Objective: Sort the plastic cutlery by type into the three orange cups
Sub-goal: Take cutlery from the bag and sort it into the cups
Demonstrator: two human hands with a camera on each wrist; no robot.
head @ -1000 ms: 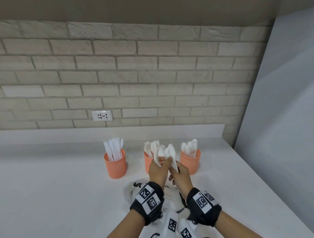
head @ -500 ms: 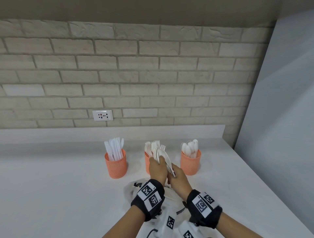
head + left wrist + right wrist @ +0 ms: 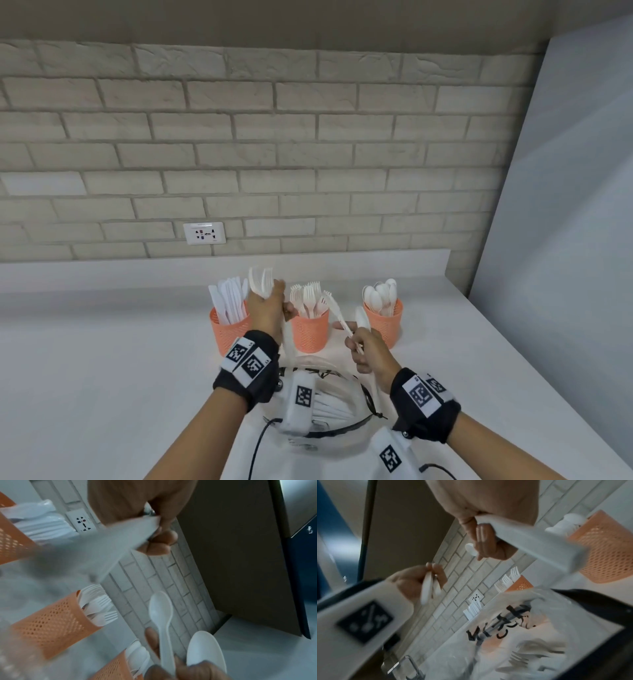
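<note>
While the left hand (image 3: pixel 265 310) grips forks and the right hand (image 3: pixel 368 349) pinches spoons (both closed tight), lower each bunch handle-first into its matching cup.

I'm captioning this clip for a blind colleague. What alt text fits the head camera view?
Two hands sort white plastic cutlery over a white counter: the left hand holds a bunch of forks, the right hand holds a few pieces. Behind stand three orange cups: knives, forks and spoons. A plastic bag lies near the wrists.
</note>
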